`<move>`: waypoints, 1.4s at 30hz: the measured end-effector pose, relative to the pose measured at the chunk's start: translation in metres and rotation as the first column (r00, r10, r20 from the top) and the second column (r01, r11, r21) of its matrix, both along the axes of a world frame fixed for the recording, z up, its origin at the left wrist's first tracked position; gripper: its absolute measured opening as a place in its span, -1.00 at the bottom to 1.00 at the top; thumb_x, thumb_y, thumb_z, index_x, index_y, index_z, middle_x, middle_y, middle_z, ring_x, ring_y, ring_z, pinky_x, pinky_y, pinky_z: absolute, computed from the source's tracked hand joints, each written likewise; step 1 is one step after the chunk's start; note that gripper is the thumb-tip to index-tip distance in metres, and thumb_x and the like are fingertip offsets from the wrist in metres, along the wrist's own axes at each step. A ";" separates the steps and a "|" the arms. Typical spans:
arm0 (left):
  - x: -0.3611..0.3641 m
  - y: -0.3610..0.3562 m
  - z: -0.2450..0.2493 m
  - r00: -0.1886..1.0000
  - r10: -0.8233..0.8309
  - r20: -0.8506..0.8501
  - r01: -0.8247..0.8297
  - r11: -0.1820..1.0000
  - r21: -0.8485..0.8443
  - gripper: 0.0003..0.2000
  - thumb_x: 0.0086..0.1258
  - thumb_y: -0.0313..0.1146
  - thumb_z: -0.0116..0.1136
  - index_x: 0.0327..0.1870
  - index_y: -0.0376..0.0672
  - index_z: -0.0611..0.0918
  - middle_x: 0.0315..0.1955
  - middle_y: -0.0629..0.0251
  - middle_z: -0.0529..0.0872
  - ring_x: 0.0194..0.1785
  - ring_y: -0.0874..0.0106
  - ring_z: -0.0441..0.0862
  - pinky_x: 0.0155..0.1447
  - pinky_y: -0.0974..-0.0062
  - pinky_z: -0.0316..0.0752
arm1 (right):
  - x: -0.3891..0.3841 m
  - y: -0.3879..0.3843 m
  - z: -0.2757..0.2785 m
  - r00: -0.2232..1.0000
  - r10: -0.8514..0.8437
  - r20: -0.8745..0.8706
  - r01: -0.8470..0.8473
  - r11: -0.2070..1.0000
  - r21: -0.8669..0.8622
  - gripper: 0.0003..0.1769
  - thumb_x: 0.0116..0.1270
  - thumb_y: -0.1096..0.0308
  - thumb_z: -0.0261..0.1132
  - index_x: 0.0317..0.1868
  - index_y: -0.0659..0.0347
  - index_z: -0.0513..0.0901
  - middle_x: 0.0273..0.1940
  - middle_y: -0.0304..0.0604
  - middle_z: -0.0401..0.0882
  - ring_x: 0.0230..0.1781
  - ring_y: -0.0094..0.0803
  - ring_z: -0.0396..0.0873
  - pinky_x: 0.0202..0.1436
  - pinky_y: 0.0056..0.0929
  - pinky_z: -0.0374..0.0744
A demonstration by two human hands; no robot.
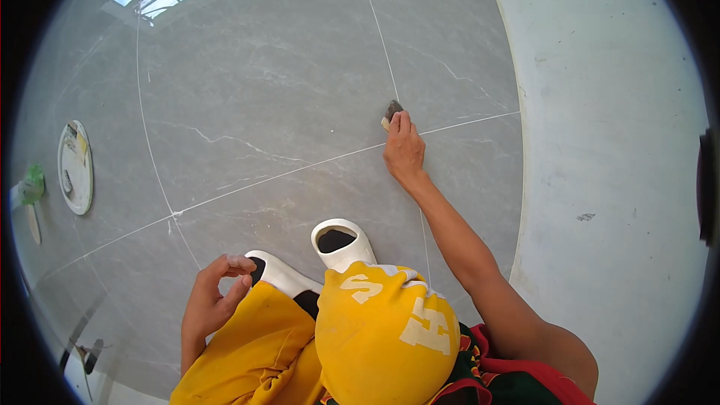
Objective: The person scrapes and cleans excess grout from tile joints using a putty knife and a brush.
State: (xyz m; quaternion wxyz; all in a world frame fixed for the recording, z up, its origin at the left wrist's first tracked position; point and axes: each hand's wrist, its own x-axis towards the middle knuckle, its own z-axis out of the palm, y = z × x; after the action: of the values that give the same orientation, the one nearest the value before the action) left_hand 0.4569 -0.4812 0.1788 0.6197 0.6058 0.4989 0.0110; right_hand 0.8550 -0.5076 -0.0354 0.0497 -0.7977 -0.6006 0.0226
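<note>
Grey tile floor (262,67): right hand (405,151) pinches a small dark block (391,112) against the grout joint (300,169) at far right, near the wall (600,142). Left hand (214,296) near, fingers curled together, empty. Risk: with the arm outstretched, the block may slip and scuff the glaze.

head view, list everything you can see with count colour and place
floor tiles: several, grey marbled, pale grout lines, most of the view
pale surface: one, whitish, right side
round lid: one, white, on the floor far left
green object: one, left edge, too small to tell
small tool: one, dark, at a grout crossing
slippers: two, white, bottom centre
shorts: yellow, white letters
left hand: by the knee, thumb meets forefinger
right hand: stretched forward, gripping the small tool
</note>
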 end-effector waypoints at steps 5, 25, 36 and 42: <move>0.001 0.002 0.000 1.000 0.006 0.002 -0.006 1.000 0.001 -0.84 0.44 -0.32 0.20 -0.14 -0.22 0.68 -0.22 0.23 0.75 -0.12 0.37 0.68 0.13 0.39 0.54 | 0.001 -0.011 0.002 0.992 0.116 -0.050 -0.114 0.993 0.043 -0.60 0.31 0.49 0.15 0.14 0.47 0.52 0.14 0.01 0.49 -0.11 -0.11 0.57 -0.13 -0.15 0.62; 0.032 0.043 -0.059 0.984 0.151 0.098 -0.164 0.977 0.137 -0.76 0.37 -0.36 0.31 -0.03 -0.28 0.67 -0.26 0.27 0.75 -0.16 0.47 0.70 0.05 0.47 0.58 | 0.069 0.060 0.074 0.826 -0.178 -0.535 0.316 0.931 0.180 -0.74 0.47 0.38 0.17 0.05 0.32 0.63 -0.02 -0.12 0.64 -0.12 -0.23 0.61 0.02 -0.30 0.56; 0.040 0.021 -0.132 0.768 0.573 0.287 -0.533 0.820 -0.211 -0.65 0.53 -0.10 0.15 -0.01 -0.28 0.61 -0.19 0.22 0.74 -0.17 0.41 0.64 -0.02 0.41 0.56 | -0.133 -0.005 0.107 0.001 -0.070 -0.998 -0.230 0.971 -0.068 -0.74 0.42 0.37 0.29 0.02 0.33 0.58 -0.16 -0.19 0.68 -0.17 -0.51 0.60 -0.03 -0.47 0.58; 0.055 0.003 -0.097 0.919 0.340 0.200 -0.340 0.940 -0.040 -0.69 0.51 -0.16 0.19 0.04 -0.22 0.61 -0.11 0.21 0.73 0.06 0.38 0.64 0.19 0.37 0.51 | -0.125 0.000 0.096 0.055 -0.098 -0.994 -0.021 0.995 -0.100 -0.71 0.38 0.39 0.32 0.04 0.35 0.57 -0.15 -0.14 0.70 -0.20 -0.48 0.63 -0.05 -0.46 0.61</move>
State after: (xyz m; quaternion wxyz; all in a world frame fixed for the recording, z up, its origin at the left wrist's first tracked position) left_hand 0.5120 -0.4785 0.0822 0.6574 0.5044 0.5304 0.1793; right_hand 0.7305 -0.5076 0.0608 0.4145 -0.5810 -0.3791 0.5890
